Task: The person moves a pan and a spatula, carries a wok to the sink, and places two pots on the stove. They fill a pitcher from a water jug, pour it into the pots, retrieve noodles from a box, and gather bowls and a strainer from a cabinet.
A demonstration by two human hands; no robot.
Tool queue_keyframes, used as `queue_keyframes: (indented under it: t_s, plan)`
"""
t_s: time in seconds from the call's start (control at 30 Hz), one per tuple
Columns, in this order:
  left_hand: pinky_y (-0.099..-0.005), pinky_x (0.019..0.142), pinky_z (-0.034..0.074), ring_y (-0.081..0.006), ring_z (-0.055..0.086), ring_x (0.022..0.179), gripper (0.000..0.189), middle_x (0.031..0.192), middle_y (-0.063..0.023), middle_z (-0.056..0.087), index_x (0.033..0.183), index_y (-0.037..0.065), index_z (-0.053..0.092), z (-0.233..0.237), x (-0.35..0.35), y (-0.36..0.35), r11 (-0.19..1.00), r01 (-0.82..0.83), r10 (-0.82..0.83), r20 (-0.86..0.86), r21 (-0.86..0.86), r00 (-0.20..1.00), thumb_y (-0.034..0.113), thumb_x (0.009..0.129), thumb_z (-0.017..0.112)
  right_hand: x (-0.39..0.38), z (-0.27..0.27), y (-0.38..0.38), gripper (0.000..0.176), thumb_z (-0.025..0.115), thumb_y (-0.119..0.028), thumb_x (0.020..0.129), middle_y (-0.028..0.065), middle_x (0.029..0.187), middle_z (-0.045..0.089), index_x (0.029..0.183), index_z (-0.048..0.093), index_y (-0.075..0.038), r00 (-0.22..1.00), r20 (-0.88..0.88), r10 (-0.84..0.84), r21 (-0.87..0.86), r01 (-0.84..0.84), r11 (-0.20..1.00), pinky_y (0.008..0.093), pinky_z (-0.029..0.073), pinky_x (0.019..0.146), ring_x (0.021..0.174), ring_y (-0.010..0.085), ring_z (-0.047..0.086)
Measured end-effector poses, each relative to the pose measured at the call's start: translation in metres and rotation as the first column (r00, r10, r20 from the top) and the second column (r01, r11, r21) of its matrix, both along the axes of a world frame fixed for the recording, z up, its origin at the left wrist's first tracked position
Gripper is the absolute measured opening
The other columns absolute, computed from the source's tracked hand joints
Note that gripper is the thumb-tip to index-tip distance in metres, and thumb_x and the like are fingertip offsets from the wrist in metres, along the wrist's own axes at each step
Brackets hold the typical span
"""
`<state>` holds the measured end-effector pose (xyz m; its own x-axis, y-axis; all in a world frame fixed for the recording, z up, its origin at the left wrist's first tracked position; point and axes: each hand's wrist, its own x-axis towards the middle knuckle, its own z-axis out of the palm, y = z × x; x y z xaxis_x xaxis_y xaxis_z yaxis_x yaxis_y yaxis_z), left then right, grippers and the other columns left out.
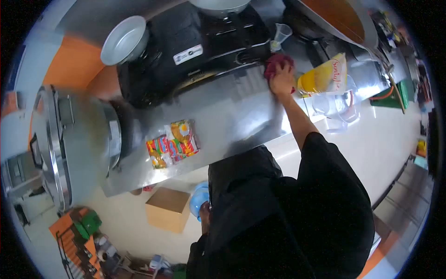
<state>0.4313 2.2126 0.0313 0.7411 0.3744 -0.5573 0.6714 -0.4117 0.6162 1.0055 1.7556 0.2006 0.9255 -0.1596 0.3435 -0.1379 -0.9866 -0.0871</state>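
My right hand (282,80) presses a dark red cloth (275,63) onto the steel counter (232,109), just in front of the stove's right corner. Right of it stands a pouch of yellow liquid (323,76), with a clear plastic container (341,104) beside it. Behind the cloth is a small clear plastic cup (281,35). Low at my side hangs my left hand (205,214), its fingers mostly hidden. It overlaps a light blue plastic object (199,197) in this view. Instant noodle packets (174,144) lie on the counter's left half.
A black gas stove (195,74) spans the back of the counter, with a grey bowl (124,41) at its left. A large metal pot (81,144) stands on the left, and a big pan (339,18) at the back right. On the floor sits a cardboard box (168,209).
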Motion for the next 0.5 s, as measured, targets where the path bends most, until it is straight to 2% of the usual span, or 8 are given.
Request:
queue_keyframes:
  t_s: [0.1, 0.17, 0.23, 0.3, 0.33, 0.4, 0.43, 0.5]
  plan:
    - [-0.0346, 0.067, 0.048, -0.0210, 0.059, 0.073, 0.028, 0.083, -0.0121, 0.062, 0.101, -0.002, 0.058, 0.040, 0.043, -0.017, 0.984, 0.109, -0.126, 0.118, 0.141, 0.985, 0.021, 0.087, 0.049, 0.007, 0.050, 0.014, 0.048, 0.055, -0.025, 0.076, 0.0224, 0.127, 0.039, 0.121, 0.049, -0.010, 0.988, -0.113, -0.105, -0.072, 0.097, 0.993, 0.0495, 0.030, 0.098, 0.115, 0.0437, 0.034]
    - [-0.0320, 0.065, 0.048, -0.0203, 0.061, 0.075, 0.027, 0.088, -0.0120, 0.063, 0.107, -0.001, 0.055, 0.053, 0.056, -0.026, 0.907, -0.340, 0.314, -0.139, -0.251, 0.939, 0.015, 0.087, 0.048, 0.005, 0.059, 0.025, 0.052, 0.054, -0.028, 0.078, 0.0242, 0.130, 0.036, 0.125, 0.045, -0.010, 0.963, -0.247, -0.106, -0.071, 0.091, 0.993, 0.0514, 0.026, 0.100, 0.117, 0.0452, 0.033]
    - [-0.0306, 0.064, 0.048, -0.0198, 0.061, 0.074, 0.028, 0.088, -0.0123, 0.063, 0.110, -0.001, 0.052, 0.059, 0.065, -0.033, 0.783, -0.493, 0.461, -0.180, -0.379, 0.869, 0.013, 0.087, 0.047, 0.011, 0.030, 0.023, 0.060, 0.053, -0.029, 0.078, 0.0251, 0.135, 0.029, 0.132, 0.036, -0.011, 0.956, 0.015, -0.292, 0.046, 0.291, 0.955, 0.0553, 0.017, 0.103, 0.121, 0.0486, 0.026]
    - [-0.0292, 0.062, 0.048, -0.0194, 0.061, 0.074, 0.030, 0.088, -0.0127, 0.063, 0.114, -0.001, 0.049, 0.072, 0.070, -0.041, 0.616, -0.623, 0.586, -0.248, -0.482, 0.772, 0.011, 0.087, 0.046, -0.024, 0.034, 0.059, 0.066, 0.052, -0.030, 0.078, 0.0266, 0.137, 0.024, 0.135, 0.029, -0.007, 0.992, 0.114, 0.051, 0.138, -0.067, 0.988, 0.0565, 0.012, 0.104, 0.126, 0.0463, 0.022]
    - [-0.0285, 0.061, 0.048, -0.0187, 0.061, 0.073, 0.031, 0.088, -0.0132, 0.062, 0.116, -0.001, 0.047, 0.096, 0.088, -0.045, 0.736, -0.526, 0.535, -0.110, -0.426, 0.838, 0.011, 0.088, 0.045, -0.042, 0.022, 0.083, 0.066, 0.053, -0.030, 0.077, 0.0271, 0.137, 0.025, 0.134, 0.031, -0.005, 0.934, 0.223, 0.279, 0.168, -0.319, 0.933, 0.0561, 0.012, 0.104, 0.126, 0.0448, 0.023]
    - [-0.0278, 0.059, 0.049, -0.0181, 0.061, 0.072, 0.031, 0.088, -0.0137, 0.062, 0.117, -0.001, 0.045, 0.105, 0.101, -0.043, 0.839, -0.423, 0.455, 0.015, -0.341, 0.891, 0.011, 0.088, 0.044, -0.070, 0.008, 0.149, 0.044, 0.051, -0.021, 0.078, 0.0227, 0.128, 0.038, 0.119, 0.049, -0.004, 0.718, -0.075, 0.692, 0.056, -0.690, 0.722, 0.0555, 0.024, 0.098, 0.119, 0.0381, 0.034]
    - [-0.0282, 0.059, 0.049, -0.0183, 0.061, 0.072, 0.031, 0.088, -0.0134, 0.062, 0.117, 0.000, 0.045, 0.096, 0.101, -0.037, 0.805, -0.442, 0.469, -0.033, -0.396, 0.883, 0.012, 0.089, 0.044, -0.080, 0.032, 0.182, 0.036, 0.051, -0.018, 0.079, 0.0160, 0.125, 0.042, 0.113, 0.054, -0.006, 0.598, -0.010, 0.801, 0.225, -0.779, 0.585, 0.0532, 0.029, 0.095, 0.116, 0.0341, 0.037]
    - [-0.0286, 0.060, 0.050, -0.0185, 0.061, 0.073, 0.031, 0.088, -0.0132, 0.062, 0.117, 0.000, 0.045, 0.099, 0.113, -0.034, 0.765, -0.460, 0.479, -0.080, -0.451, 0.874, 0.013, 0.089, 0.044, -0.094, 0.035, 0.224, 0.038, 0.052, -0.025, 0.081, 0.0109, 0.125, 0.042, 0.116, 0.053, -0.010, 0.563, -0.017, 0.826, 0.186, -0.810, 0.556, 0.0540, 0.027, 0.096, 0.116, 0.0305, 0.035]
